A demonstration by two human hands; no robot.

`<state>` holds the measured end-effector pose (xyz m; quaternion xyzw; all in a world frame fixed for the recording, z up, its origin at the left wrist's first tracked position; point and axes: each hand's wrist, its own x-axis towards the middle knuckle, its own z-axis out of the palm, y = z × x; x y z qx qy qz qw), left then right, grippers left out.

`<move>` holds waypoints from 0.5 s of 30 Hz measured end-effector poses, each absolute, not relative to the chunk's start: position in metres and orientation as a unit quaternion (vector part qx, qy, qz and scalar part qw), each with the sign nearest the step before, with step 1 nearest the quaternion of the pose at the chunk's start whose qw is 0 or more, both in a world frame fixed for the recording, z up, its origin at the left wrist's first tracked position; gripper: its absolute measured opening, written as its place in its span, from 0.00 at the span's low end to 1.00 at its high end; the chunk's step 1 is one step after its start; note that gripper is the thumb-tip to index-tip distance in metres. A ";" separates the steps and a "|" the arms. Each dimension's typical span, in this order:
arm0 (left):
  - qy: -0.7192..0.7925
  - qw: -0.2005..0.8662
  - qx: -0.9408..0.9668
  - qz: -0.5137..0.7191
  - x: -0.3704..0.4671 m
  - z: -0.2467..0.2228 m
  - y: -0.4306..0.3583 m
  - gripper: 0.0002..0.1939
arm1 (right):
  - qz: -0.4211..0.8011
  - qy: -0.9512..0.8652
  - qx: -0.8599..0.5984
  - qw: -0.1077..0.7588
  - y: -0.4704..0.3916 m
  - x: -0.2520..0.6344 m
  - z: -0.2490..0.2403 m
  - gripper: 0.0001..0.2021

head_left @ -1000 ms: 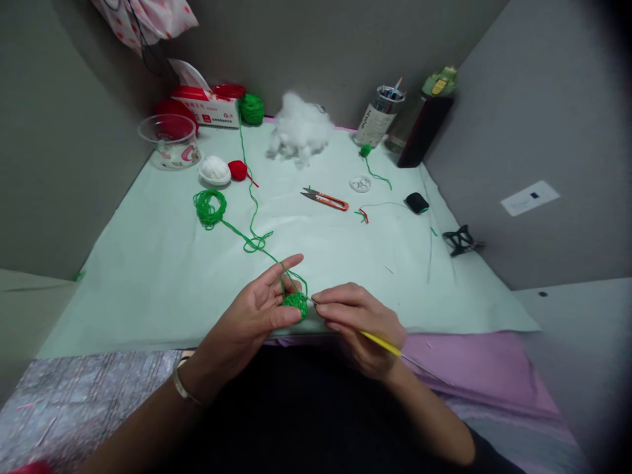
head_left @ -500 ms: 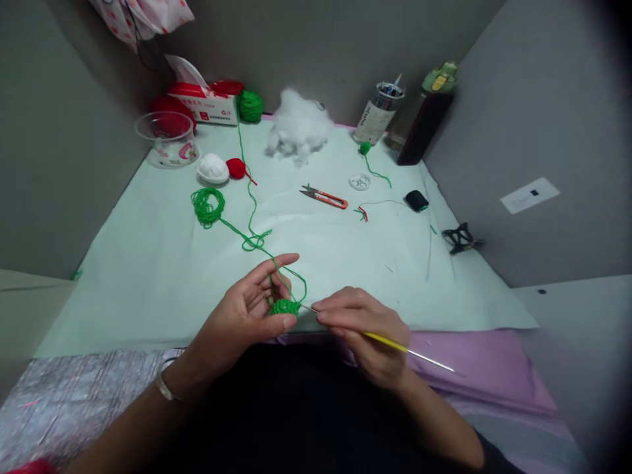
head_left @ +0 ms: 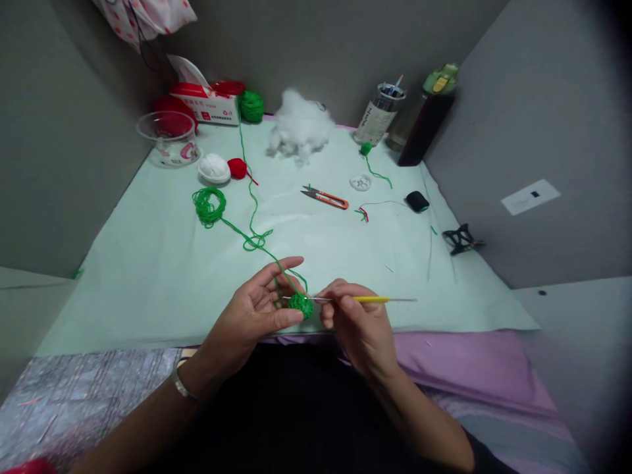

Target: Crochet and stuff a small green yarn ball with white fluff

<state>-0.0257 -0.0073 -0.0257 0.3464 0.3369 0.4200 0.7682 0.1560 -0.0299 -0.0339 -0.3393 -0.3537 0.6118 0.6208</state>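
A small green crochet piece (head_left: 301, 306) is pinched between the thumb and fingers of my left hand (head_left: 257, 304), whose index finger is raised with green yarn (head_left: 282, 268) running past it. My right hand (head_left: 358, 317) grips a crochet hook (head_left: 371, 299) with a yellow handle and metal ends. The hook lies nearly level, its thin shaft passing across or through the top of the piece; which of the two I cannot tell. From the piece the yarn leads up the table to a loose green coil (head_left: 209, 206) and a green yarn ball (head_left: 252, 106) at the back.
Orange thread snips (head_left: 326, 197) lie mid-table. Behind them sits white stuffing (head_left: 302, 125). White yarn (head_left: 214, 168), a red ball (head_left: 237, 168), a clear tub (head_left: 172, 141) and a tissue box (head_left: 212, 105) stand left; a pen holder (head_left: 379, 115), bottle (head_left: 427, 115) and black claw clip (head_left: 461, 239) right.
The hook has swung from slanting down rightward to nearly level, its shaft now reaching across the green piece. My right hand has turned and moved slightly left; the piece has shifted a little right.
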 end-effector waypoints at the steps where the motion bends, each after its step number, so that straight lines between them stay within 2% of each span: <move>1: 0.340 0.769 0.343 0.419 -0.024 -0.026 -0.008 0.34 | 0.617 -0.340 -0.344 0.620 -0.029 0.155 -0.034 0.04; 5: 0.348 0.771 0.331 0.419 -0.020 -0.027 -0.009 0.40 | 0.613 -0.328 -0.356 0.624 -0.029 0.155 -0.033 0.04; 8: 0.346 0.777 0.324 0.413 -0.020 -0.025 -0.009 0.41 | 0.603 -0.348 -0.352 0.626 -0.029 0.158 -0.034 0.03; 15: 0.358 0.778 0.313 0.410 -0.026 -0.024 -0.006 0.31 | 0.589 -0.396 -0.363 0.604 -0.028 0.175 -0.034 0.04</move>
